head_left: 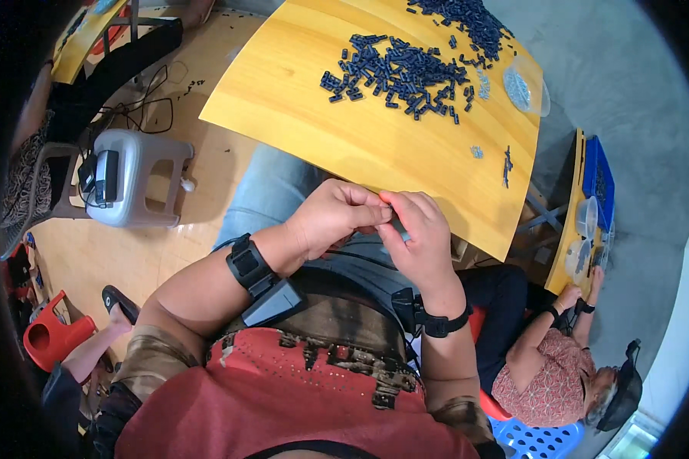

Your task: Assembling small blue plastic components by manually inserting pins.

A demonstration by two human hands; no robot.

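Over my lap, at the near edge of the yellow table (298,126), my two hands meet fingertip to fingertip. My left hand (337,214) is closed in a pinch, its thumb and forefinger touching the right fingertips. My right hand (417,233) pinches too, on a small dark piece (390,206) that is mostly hidden by the fingers. Its kind cannot be made out. Beyond the hands a loose pile of small black plastic parts (406,73) covers the middle of the table. A few black parts lie in a thin row (507,167) near the right edge, beside some small silvery pieces (477,152).
A second black heap (467,19) lies at the far end. Near it stands a clear tub (517,90) of silvery pieces. A grey stool (142,180) carrying black devices is at left, with cables on the floor. A co-worker (547,367) sits at right by another table with a blue tray (599,183).
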